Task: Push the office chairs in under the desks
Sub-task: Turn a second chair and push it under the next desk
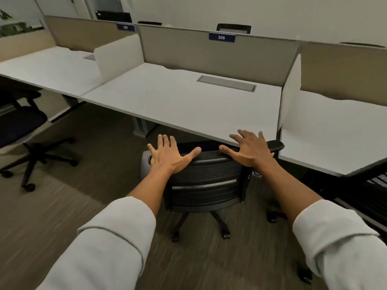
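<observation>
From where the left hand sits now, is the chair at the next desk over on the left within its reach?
Probably not. The left hand rests open on the backrest of the middle chair, and the left chair stands well off across open floor. Nothing blocks the way; a step over looks needed.

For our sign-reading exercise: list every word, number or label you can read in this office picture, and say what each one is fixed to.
"308": white digits on a dark blue plate on the top edge of the grey fabric partition behind the white desk.
A second dark blue plate on the beige partition to the left: too blurred to read.
No other text shows.
</observation>
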